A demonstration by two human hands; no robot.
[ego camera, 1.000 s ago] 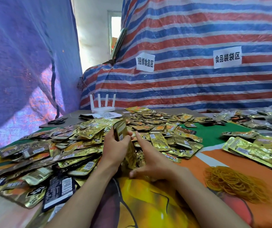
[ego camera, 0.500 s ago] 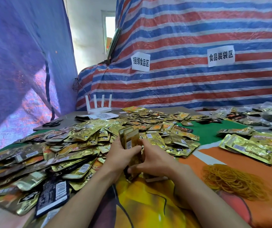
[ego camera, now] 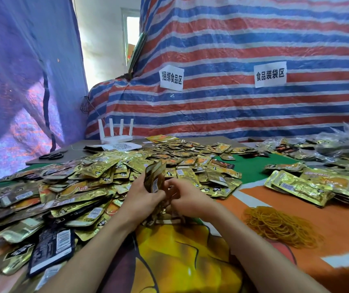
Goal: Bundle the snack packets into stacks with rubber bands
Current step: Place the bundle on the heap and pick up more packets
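Fingers of left hand (ego camera: pixel 145 197) and right hand (ego camera: pixel 190 199) clasp 1 upright packet stack (ego camera: pixel 154 177); 1 rubber band pile (ego camera: pixel 281 226) nearby.

**Op:** Logging finishes from my remote seat. The snack packets (ego camera: pixel 97 172) read as gold foil film, glossy and crinkled, across the left of the frame.

**Obs:** And the rubber bands (ego camera: pixel 279 225), lower right?

**Op:** Dull tan rubber, matt. The table cover (ego camera: pixel 190 261) under them looks smooth and printed; cloth or vinyl, I cannot tell.

**Obs:** Backdrop?

**Op:** Striped tarpaulin (ego camera: pixel 232 113): woven plastic, creased, faint sheen. Paper labels (ego camera: pixel 171 80) on it, matt white. Router (ego camera: pixel 116 140) at centre left: smooth white plastic.
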